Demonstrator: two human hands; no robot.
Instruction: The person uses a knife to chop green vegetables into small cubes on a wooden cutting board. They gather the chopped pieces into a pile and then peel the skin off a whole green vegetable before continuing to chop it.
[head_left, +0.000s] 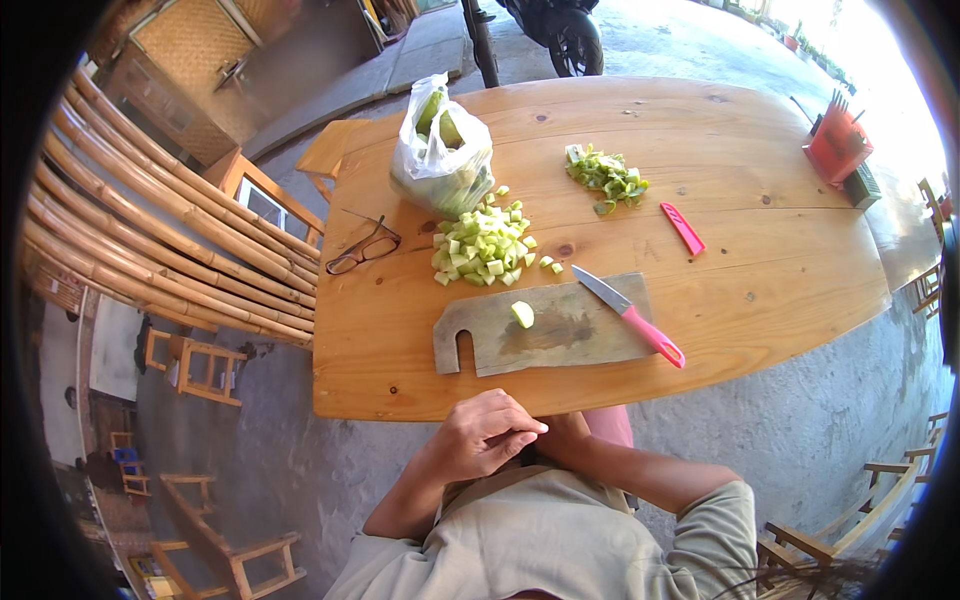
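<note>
My left hand (487, 433) is in front of the table's near edge, fingers curled together with the thumb close to the index finger; nothing shows in it. Beside it, my right hand (562, 433) is low at my lap, its fingers hidden behind the left hand and the table edge. Beyond them lies a worn wooden cutting board (487, 341) with a notch at its left end. One pale green vegetable piece (523, 314) rests on the board. A knife (626, 311) with a pink handle lies across its right side, blade pointing away to the left.
Behind the board are a heap of diced vegetable (484, 244), a filled plastic bag (442, 161) and a pile of peelings (609, 177). Eyeglasses (365, 247) lie left, a pink blade sheath (682, 229) right. A red utensil holder (840, 146) stands at the right end of the wooden table (720, 300).
</note>
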